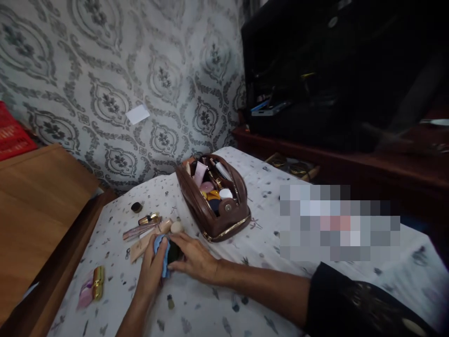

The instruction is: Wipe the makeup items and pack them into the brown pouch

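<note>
1. Evidently, in the head view, the person's left hand [150, 267] pinches a light-blue cloth [159, 243] between thumb and fingers, below and left of the middle of the frame.
2. The right hand [198, 260] reaches in from the lower right, its thumb and fingers curled around a dark object [173, 252] that meets the blue cloth; what that object is, one cannot tell.
3. Just beyond the hands, near the middle of the frame, a brown bag [228, 221] stands open, with a pink tube [200, 172] and a white round lid [225, 193] among its contents.
4. Close beside the left hand lie a beige tube [138, 249] and a black-and-gold tube [149, 218]; a round beige piece [177, 227] sits just above the right hand's fingers.
5. Farther to the upper left of these, a dark cap [136, 207] rests on the white patterned cloth [199, 309].
6. At the lower left of the frame, a gold tube [98, 283] lies next to a pink item [85, 297].
</note>
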A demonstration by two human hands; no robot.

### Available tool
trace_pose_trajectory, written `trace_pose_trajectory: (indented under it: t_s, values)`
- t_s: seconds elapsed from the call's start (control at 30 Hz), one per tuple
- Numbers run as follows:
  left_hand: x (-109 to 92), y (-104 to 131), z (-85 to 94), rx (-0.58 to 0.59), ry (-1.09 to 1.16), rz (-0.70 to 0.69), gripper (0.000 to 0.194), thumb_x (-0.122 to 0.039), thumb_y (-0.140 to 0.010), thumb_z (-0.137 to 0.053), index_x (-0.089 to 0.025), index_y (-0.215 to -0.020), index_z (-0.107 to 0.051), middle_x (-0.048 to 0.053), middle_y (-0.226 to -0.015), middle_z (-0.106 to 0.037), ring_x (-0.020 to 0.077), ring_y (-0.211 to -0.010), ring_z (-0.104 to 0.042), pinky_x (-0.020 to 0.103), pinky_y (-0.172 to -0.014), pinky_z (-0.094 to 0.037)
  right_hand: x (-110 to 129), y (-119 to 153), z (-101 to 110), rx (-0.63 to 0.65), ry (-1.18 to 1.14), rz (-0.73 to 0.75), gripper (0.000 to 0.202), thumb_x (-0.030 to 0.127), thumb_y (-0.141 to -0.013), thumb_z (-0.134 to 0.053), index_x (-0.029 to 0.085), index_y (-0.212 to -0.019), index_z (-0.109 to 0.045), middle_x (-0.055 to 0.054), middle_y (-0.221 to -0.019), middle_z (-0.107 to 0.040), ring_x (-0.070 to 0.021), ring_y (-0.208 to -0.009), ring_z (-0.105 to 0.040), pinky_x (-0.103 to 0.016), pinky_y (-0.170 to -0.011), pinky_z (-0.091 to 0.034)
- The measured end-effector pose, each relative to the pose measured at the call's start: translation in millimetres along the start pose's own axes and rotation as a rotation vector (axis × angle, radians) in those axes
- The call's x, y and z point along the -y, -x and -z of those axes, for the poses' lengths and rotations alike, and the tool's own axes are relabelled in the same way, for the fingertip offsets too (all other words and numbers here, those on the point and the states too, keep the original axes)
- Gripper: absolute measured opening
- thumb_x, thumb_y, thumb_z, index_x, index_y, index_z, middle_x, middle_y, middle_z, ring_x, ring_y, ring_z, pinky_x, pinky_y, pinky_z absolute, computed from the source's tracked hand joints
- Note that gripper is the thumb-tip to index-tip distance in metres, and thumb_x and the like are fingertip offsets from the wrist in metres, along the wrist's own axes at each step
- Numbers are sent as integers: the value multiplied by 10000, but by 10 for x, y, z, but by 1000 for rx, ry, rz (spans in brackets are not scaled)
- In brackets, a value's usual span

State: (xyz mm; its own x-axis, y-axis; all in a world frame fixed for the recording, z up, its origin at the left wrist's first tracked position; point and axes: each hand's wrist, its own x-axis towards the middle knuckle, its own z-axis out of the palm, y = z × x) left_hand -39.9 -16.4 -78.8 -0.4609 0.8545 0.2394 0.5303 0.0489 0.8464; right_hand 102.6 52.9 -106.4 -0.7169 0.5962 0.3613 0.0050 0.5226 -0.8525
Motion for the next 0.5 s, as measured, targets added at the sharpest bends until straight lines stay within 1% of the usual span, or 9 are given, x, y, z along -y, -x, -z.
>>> trace_pose_trajectory:
  t_s: [0.07, 0.1, 0.17, 0.23, 0.3, 0.37, 0.43, 0.5]
  values:
    - [-9, 34, -22, -12, -63, -44, 345, -543, -923, -516, -229, -1000, -637, 60, -997, -696, 243, -1021, -646, 365, -911, -529, -44, -14, -20, -37, 21, -55, 618, 332, -736, -823, 220, -1302, -601, -106, -1273, -624, -288, -1187, -599, -409, -1037, -463]
    - [-16, 46, -26, -5, -90, -82, 347, -538, -941, -481, -229, -1012, -623, 63, -1007, -690, 243, -1024, -642, 375, -923, -520, -62, -20, -30, -55, 31, -72, 597, 330, -724, -829, 223, -1272, -618, -97, -1241, -636, -284, -1152, -614, -402, -1013, -475]
    - [-30, 74, -38, 32, -133, -152, 356, -527, -960, -449, -225, -1080, -594, 78, -1089, -677, 251, -1079, -624, 398, -959, -496, -78, -30, -42, -72, 49, -78, 570, 301, -714, -824, 230, -1244, -626, -81, -1207, -643, -270, -1111, -626, -385, -981, -487]
    - [-38, 105, -59, 91, -162, -180, 368, -520, -960, -456, -217, -1137, -566, 96, -1152, -658, 265, -1122, -607, 418, -970, -481, -72, -35, -38, -65, 65, -73, 560, 264, -717, -807, 208, -1242, -621, -89, -1201, -637, -266, -1097, -628, -378, -965, -495]
    - [-38, 128, -78, 135, -173, -159, 366, -521, -957, -465, -211, -1132, -550, 91, -1096, -659, 265, -1074, -618, 415, -926, -490, -53, -35, -26, -41, 69, -66, 536, 241, -721, -794, 178, -1226, -624, -102, -1193, -635, -266, -1088, -629, -379, -956, -500]
    - [-32, 131, -79, 147, -155, -129, 356, -525, -959, -460, -208, -1100, -542, 63, -991, -655, 248, -996, -628, 392, -880, -498, -37, -29, -19, -20, 62, -65, 490, 236, -709, -808, 161, -1165, -647, -103, -1157, -643, -268, -1066, -633, -382, -943, -505]
    - [-15, 113, -59, 127, -114, -105, 344, -532, -953, -469, -208, -1039, -547, 35, -909, -640, 224, -934, -626, 364, -853, -501, -31, -16, -25, -6, 42, -55, 456, 252, -693, -837, 167, -1106, -664, -93, -1121, -651, -265, -1048, -632, -382, -934, -507]
    - [22, 77, -29, 79, -42, -66, 339, -540, -935, -504, -208, -977, -562, 19, -882, -633, 202, -914, -622, 340, -862, -501, -36, -1, -42, 6, 6, -14, 472, 275, -682, -859, 178, -1100, -663, -86, -1104, -650, -262, -1042, -628, -382, -930, -507]
